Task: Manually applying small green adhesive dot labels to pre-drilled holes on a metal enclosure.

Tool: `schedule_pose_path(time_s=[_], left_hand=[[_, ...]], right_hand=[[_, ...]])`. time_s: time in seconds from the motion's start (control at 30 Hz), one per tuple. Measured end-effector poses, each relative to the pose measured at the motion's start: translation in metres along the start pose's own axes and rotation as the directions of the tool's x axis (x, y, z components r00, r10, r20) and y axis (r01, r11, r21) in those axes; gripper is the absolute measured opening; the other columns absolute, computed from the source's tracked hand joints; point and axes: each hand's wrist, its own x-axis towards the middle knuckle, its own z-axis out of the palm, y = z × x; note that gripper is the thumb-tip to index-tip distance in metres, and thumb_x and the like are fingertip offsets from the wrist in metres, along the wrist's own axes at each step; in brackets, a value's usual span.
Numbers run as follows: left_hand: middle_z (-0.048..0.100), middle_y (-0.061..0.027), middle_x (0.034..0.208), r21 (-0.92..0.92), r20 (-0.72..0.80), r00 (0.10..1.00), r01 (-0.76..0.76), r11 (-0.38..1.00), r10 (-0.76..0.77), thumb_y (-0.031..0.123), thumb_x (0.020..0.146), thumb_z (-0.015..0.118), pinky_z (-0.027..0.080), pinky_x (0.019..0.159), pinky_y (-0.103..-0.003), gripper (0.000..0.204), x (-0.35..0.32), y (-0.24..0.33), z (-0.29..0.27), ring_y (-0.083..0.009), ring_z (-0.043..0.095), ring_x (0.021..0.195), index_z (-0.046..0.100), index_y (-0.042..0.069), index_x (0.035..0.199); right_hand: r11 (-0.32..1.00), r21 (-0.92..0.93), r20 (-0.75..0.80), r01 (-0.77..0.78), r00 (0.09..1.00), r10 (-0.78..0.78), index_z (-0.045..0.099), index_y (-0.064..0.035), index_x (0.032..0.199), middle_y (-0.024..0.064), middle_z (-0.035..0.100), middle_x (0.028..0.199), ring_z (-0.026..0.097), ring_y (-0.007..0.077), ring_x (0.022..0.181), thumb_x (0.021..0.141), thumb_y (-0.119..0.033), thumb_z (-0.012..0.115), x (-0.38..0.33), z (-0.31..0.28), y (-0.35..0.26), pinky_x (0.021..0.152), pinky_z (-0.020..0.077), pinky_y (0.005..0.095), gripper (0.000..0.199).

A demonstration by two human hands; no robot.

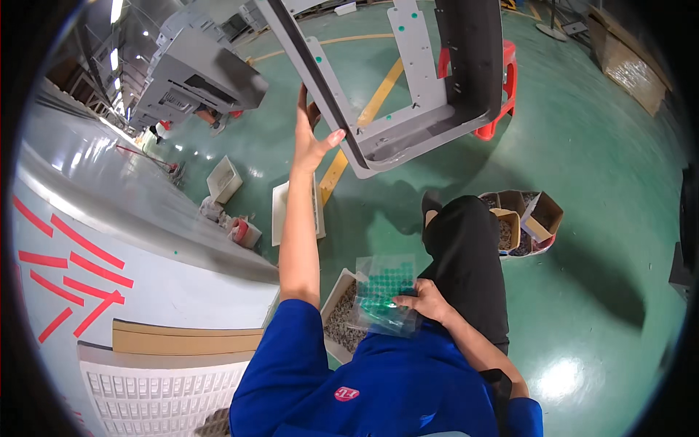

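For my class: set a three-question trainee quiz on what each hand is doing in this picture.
1. True or false: the left hand touches the grey frame.
2. What does the right hand hold? A) red stool B) clear bag of green dots C) cardboard box
3. Fill in: beside the bag sits an open box of small ___ parts.

Key: 1 true; 2 B; 3 metal.

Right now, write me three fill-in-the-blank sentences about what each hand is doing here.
The left hand touches the edge of the large grey metal ____.
The right hand holds a clear plastic sheet of round ____ stickers.
The red plastic stool stands on the ____ floor.
Missing words: frame; green; green.
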Motion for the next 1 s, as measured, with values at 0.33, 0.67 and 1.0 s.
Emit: schedule_pose_path(time_s=[0.33,0.67,1.0], left_hand=[[0.05,-0.0213,0.123,-0.086,0.018,1.0,0.004,0.996,-0.003,0.044,0.055,0.076,0.03,0.106,-0.044,0.121,0.002,0.008,0.052,-0.0313,0.048,0.119,0.01,0.002,0.147],[0.05,-0.0184,0.123,-0.126,0.032,0.997,-0.064,0.99,0.069,0.04,0.06,0.078,0.032,0.103,-0.04,0.119,-0.003,0.014,0.104,-0.0281,0.05,0.115,0.008,-0.003,0.146],[0.025,-0.0242,0.145,0.089,-0.018,0.992,-0.12,0.989,0.122,0.034,0.065,0.077,0.029,0.107,-0.043,0.115,-0.019,0.049,0.175,-0.0326,0.036,0.129,0.004,-0.001,0.146]], right_hand=[[1.0,0.001,-0.002,-0.012,1.0,0.012,0.066,0.0005,0.086,0.005,0.065,0.068,0.057,0.0078,0.06,0.081,-0.02,0.074,-0.002,-0.005,-0.003,0.059,0.0485,0.0259,0.023],[1.0,-0.017,0.015,0.02,1.0,-0.019,0.065,0.0021,0.088,0.0077,0.066,0.071,0.063,0.0111,0.061,0.08,-0.022,0.074,0.001,-0.003,0.015,0.058,0.0518,0.028,0.027],[0.999,0.042,0.03,-0.001,1.0,0.0,0.066,0.0008,0.09,0.0035,0.065,0.073,0.059,0.0081,0.065,0.082,-0.021,0.073,0.001,-0.003,0.015,0.06,0.0512,0.0261,0.024]])
